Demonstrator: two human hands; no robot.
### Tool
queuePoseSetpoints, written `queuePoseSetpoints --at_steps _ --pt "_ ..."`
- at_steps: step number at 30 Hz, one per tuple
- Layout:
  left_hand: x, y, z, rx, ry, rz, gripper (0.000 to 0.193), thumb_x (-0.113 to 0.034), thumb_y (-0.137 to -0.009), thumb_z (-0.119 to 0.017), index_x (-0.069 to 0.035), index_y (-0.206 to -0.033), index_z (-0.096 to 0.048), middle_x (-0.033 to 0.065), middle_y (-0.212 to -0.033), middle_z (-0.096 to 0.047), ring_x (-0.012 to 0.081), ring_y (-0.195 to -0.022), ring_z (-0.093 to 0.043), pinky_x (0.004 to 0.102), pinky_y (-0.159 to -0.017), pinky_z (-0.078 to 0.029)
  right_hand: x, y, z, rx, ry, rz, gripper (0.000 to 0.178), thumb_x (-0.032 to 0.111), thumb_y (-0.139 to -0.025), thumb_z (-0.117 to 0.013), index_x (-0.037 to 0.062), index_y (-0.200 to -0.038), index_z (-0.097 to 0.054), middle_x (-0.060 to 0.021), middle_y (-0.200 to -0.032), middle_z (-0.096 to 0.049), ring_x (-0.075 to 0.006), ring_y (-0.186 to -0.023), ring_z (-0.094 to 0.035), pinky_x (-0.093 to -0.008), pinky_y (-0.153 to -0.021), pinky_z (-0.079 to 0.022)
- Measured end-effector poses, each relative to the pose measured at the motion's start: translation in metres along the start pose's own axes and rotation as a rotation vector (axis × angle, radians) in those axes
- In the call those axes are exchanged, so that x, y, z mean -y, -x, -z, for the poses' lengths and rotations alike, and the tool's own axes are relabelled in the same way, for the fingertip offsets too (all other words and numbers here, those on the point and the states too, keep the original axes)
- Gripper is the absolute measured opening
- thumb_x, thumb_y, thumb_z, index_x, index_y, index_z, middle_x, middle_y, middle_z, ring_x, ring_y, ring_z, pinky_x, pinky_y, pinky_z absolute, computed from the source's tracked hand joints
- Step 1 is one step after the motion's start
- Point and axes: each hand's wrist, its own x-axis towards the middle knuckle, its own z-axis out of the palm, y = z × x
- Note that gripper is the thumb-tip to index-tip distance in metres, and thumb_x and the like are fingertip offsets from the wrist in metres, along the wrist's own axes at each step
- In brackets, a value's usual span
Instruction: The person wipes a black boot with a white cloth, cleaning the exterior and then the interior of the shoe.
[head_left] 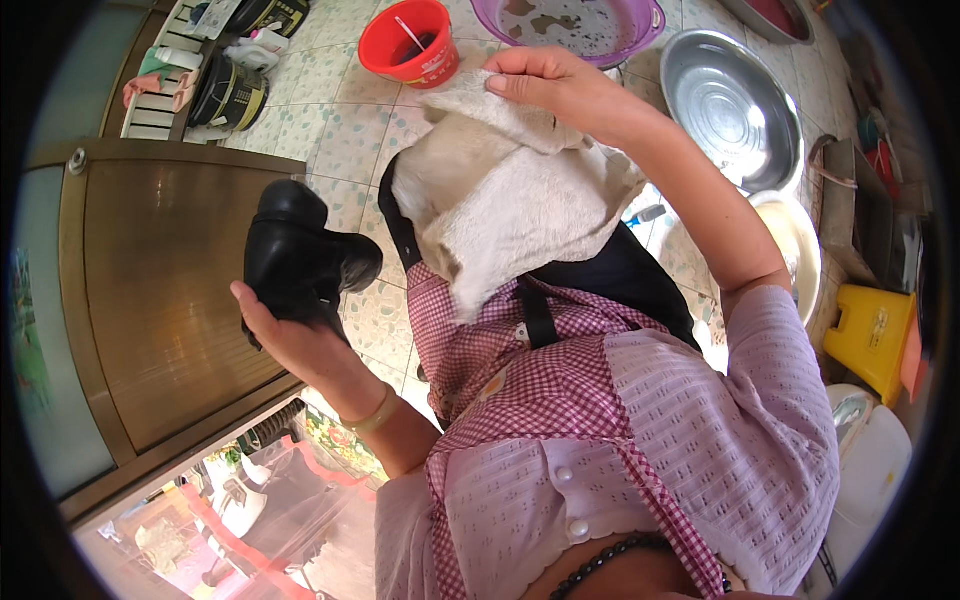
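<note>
A black ankle boot (285, 255) with a block heel is held up on the left, beside a brown door. My left hand (305, 345) is closed around its upper part, and some of the fingers are hidden behind the leather. Over my lap hangs a whitish, rumpled cloth (520, 205), apart from the boot. My right hand (545, 88) pinches the cloth by its top edge, so its lower part droops down toward my checked apron (540, 410).
Ahead stand a red bucket (385, 68) holding dark liquid and a light stick, a purple basin (648, 40) and a metal basin (735, 110). A yellow plastic stool (868, 335) is at the right. The brown door (180, 260) stands close on the left, near a slatted rack (150, 115).
</note>
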Motion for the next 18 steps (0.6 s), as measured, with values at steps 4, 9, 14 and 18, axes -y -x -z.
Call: queuePoseSetpoints --at_steps 4,9,14,18 --pt "-0.002 0.009 -0.006 0.012 0.028 -0.019 0.050 -0.040 -0.092 -0.051 0.006 -0.113 -0.054 0.0132 -0.106 -0.059 0.0209 -0.092 -0.060 0.0329 -0.081 -0.049 0.001 -0.009 0.001 0.027 0.066 -0.052 0.041 0.037 -0.092 -0.056 0.0037 -0.115 -0.061 0.0013 -0.097 -0.060 -0.0066 -0.091 -0.051 -0.0243 -0.083 -0.041" --pt "0.006 0.006 0.006 0.038 0.102 -0.021 0.047 -0.036 -0.093 -0.053 0.007 -0.113 -0.054 0.0133 -0.109 -0.060 0.0210 -0.094 -0.061 0.0332 -0.082 -0.049 -0.035 0.006 0.006 0.044 0.690 -0.021 0.054 0.047 -0.087 -0.057 0.0029 -0.118 -0.060 -0.0119 -0.115 -0.060 -0.0188 -0.106 -0.055 -0.0326 -0.091 -0.042" --pt "0.010 0.009 0.002 0.044 0.175 -0.003 0.039 -0.031 -0.095 -0.049 0.003 -0.113 -0.055 0.0125 -0.111 -0.061 0.0204 -0.099 -0.060 0.0334 -0.087 -0.048 -0.036 0.001 0.015 0.246 0.555 -0.173 0.047 0.032 -0.086 -0.063 0.0027 -0.122 -0.055 -0.0072 -0.107 -0.063 -0.0124 -0.096 -0.060 -0.0303 -0.085 -0.046" --pt "0.006 0.018 -0.006 0.094 0.220 0.023 0.035 -0.026 -0.095 -0.049 0.005 -0.111 -0.054 0.0143 -0.111 -0.060 0.0220 -0.101 -0.059 0.0342 -0.088 -0.048 0.006 0.002 0.003 0.069 -0.125 -0.213 0.040 0.023 -0.087 -0.065 0.0051 -0.121 -0.055 -0.0039 -0.101 -0.065 -0.0087 -0.092 -0.062 -0.0255 -0.078 -0.050"
